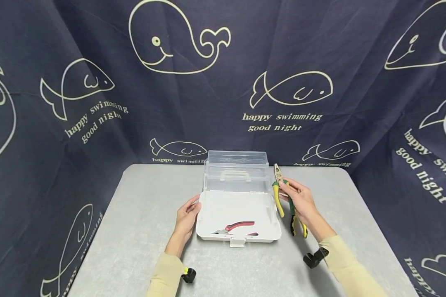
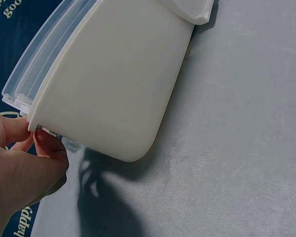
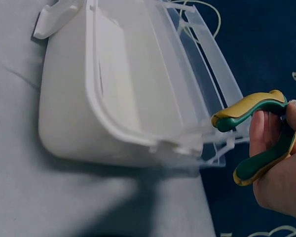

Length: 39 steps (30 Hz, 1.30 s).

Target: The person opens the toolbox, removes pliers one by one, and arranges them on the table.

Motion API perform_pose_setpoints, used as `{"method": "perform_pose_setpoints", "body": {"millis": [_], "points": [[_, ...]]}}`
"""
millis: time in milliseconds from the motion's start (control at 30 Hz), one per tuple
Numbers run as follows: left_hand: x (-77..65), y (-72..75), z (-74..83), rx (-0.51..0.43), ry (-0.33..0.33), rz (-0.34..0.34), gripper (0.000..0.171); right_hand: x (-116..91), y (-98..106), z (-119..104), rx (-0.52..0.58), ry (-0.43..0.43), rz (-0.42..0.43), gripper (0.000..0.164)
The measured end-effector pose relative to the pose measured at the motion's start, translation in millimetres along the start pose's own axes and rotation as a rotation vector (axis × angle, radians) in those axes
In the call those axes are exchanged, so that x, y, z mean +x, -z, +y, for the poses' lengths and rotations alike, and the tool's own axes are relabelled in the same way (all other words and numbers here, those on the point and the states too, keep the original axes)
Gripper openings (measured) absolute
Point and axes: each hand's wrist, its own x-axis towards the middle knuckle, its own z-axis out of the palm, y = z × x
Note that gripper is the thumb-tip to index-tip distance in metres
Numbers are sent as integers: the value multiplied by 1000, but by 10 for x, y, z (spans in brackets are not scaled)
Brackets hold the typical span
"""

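A white toolbox (image 1: 241,206) with a clear hinged lid (image 1: 238,163) stands open. Red-and-black handled pliers (image 1: 239,225) lie inside, partly hidden by its front wall. My left hand (image 1: 187,216) pinches the box's left rim near the back corner, thumb and fingers curled at the edge (image 2: 32,123). To the right of the box, my right hand (image 1: 301,200) grips combination pliers (image 1: 278,175) with yellow-and-green handles, metal jaws pointing up and away. In the right wrist view, the two handles (image 3: 251,108) are spread apart around the fingers.
Black-and-yellow handles (image 1: 304,230) show below my right hand, their other end hidden by it. The grey table (image 1: 148,198) extends on both sides of the box. A dark blue curtain (image 1: 238,95) with whale and fish drawings rises behind and beside it.
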Motion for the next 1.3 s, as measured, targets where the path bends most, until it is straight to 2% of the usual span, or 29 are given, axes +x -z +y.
{"method": "perform_pose_setpoints", "body": {"millis": [133,400,667,933,1067,1200,1300], "points": [[15,-4,0,4,11,0,41,-34,174,48,27,-46,26,59],[31,-16,9,19,18,-2,41,-108,585,202,105,-123,94,15],[11,-22,-9,19,11,18,41,-161,978,382,164,-152,155,13],[14,-8,-17,11,6,18,40,-153,1258,557,47,-175,299,16],[9,0,-27,17,4,23,40,-134,1331,639,-40,-173,335,10],[5,1,-35,23,-1,34,39,-115,1354,711,-199,-160,346,42],[8,-1,-40,22,-13,33,39,-92,1349,753,-346,-158,354,51]]}}
